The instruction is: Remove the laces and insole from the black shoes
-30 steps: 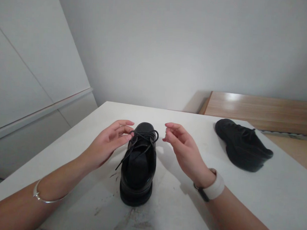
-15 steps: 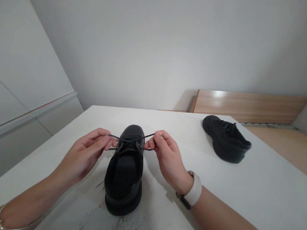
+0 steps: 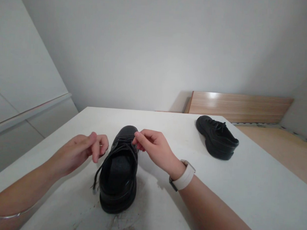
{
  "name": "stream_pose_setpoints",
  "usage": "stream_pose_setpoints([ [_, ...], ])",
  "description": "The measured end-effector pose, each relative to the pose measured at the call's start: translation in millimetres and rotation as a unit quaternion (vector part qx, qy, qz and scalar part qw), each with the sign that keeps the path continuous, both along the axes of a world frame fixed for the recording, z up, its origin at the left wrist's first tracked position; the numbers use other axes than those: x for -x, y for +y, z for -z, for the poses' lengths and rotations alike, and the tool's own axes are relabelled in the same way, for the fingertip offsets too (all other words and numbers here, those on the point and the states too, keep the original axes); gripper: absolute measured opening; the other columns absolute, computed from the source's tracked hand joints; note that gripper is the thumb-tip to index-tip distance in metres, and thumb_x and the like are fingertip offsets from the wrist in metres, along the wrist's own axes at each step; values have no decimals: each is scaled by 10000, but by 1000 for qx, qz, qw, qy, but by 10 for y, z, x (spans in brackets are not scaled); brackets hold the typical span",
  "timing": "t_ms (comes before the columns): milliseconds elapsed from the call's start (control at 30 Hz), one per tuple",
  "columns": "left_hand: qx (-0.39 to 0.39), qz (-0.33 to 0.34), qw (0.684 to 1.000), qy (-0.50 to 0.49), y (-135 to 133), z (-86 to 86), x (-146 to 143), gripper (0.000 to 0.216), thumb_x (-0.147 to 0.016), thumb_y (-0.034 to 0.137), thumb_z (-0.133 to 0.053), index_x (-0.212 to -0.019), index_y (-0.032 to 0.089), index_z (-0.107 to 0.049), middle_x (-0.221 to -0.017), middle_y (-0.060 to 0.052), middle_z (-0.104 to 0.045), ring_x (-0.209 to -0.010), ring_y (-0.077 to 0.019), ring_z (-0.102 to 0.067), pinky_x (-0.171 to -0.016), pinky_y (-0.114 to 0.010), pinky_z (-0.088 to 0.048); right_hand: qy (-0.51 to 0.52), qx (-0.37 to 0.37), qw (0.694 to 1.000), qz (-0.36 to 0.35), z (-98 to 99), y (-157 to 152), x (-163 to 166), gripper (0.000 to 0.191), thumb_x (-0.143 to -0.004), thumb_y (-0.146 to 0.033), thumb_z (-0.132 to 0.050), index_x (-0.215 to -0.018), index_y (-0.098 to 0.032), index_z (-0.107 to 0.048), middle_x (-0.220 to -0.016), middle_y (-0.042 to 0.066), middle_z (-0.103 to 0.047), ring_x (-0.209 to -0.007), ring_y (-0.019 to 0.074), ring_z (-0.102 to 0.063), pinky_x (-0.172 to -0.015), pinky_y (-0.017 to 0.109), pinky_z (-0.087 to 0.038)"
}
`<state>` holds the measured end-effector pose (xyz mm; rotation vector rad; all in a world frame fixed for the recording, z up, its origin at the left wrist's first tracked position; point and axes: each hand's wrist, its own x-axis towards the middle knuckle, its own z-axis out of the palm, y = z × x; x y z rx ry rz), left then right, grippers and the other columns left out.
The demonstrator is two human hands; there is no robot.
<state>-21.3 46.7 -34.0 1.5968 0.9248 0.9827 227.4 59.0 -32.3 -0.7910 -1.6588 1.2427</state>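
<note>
Your right hand [image 3: 152, 147] pinches the lace [image 3: 124, 140] at the shoe [image 3: 118, 181]; pull it snug and level. Left hand [image 3: 79, 152] is curled, can't tell what it grips. 1 loose end [image 3: 98, 173] hangs by it.

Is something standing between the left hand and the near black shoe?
Nothing visible does. The left hand sits just left of the near shoe, an open gap between them. A loose lace end hangs down that side of the shoe. The right hand is at the laces.
</note>
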Motion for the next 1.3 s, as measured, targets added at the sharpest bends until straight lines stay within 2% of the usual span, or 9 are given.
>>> stream_pose_setpoints([
  [67, 2, -61, 998, 26, -14, 62, -57, 518, -912, 534, -578, -541, 179, -648, -665, -14, -566, -669, -141, -534, -630, -231, -459, 29, 13, 997, 73, 175, -12, 78, 210, -865, -382, -625, -799, -188, -672, -689, -1, -605, -635, 134, -527, -581, 265, -429],
  [133, 5, -111, 993, 47, -26, 137, -111, 278, -851, 480, -685, -751, 221, -691, -719, 2, -620, -686, -154, -561, -627, -234, -465, 45, 30, 995, 85, 287, -34, 128, 145, -824, -334, -660, -866, -197, -685, -751, 9, -638, -654, 140, -542, -585, 273, -455],
  [233, -8, -148, 985, 82, -39, 209, -148, 287, -802, 479, -736, -986, 260, -713, -860, -22, -703, -761, -187, -616, -656, -256, -487, 58, 40, 993, 96, 314, -67, 147, 145, -807, -327, -677, -866, -196, -696, -798, 29, -674, -672, 148, -569, -602, 291, -484],
  [500, -93, -184, 971, 121, -72, 179, -204, 239, -823, 464, -710, -884, 234, -733, -902, -45, -698, -866, -222, -627, -690, -259, -496, 70, 30, 990, 116, 305, -92, 181, 159, -801, -354, -691, -803, -195, -687, -803, 39, -669, -687, 155, -577, -584, 290, -490],
  [600, -106, -201, 965, 133, -86, 189, -241, 259, -837, 476, -686, -891, 224, -703, -907, -41, -683, -854, -214, -626, -713, -256, -497, 98, 50, 986, 125, 353, -68, 198, 189, -780, -332, -696, -904, -193, -663, -754, 7, -625, -635, 140, -555, -541, 272, -477],
  [700, -94, -196, 968, 126, -83, 210, -244, 280, -851, 491, -659, -911, 218, -675, -889, -35, -678, -836, -206, -625, -731, -259, -488, 101, 69, 985, 125, 380, -46, 201, 264, -764, -344, -706, -978, -201, -647, -727, -21, -596, -581, 123, -534, -511, 259, -479],
  [867, -52, -175, 976, 118, -68, 223, -226, 296, -847, 497, -662, -895, 205, -645, -817, -19, -659, -758, -188, -613, -686, -258, -468, 76, 68, 986, 130, 398, -36, 200, 193, -788, -376, -677, -835, -189, -665, -744, 27, -649, -636, 148, -562, -540, 276, -493],
  [1167, -138, -201, 955, 171, -99, 212, -271, 242, -932, 444, -522, -901, 210, -576, -793, -1, -572, -761, -184, -554, -692, -268, -434, 32, -2, 985, 169, 344, -60, 255, 104, -822, -304, -595, -827, -200, -582, -717, -5, -575, -646, 146, -511, -590, 284, -425],
  [1300, -113, -189, 964, 151, -80, 172, -225, 261, -907, 462, -564, -887, 205, -599, -796, -5, -593, -772, -186, -571, -713, -271, -445, 19, -22, 983, 181, 319, -68, 243, 92, -852, -297, -556, -845, -205, -557, -734, -9, -561, -645, 144, -502, -592, 286, -407],
])
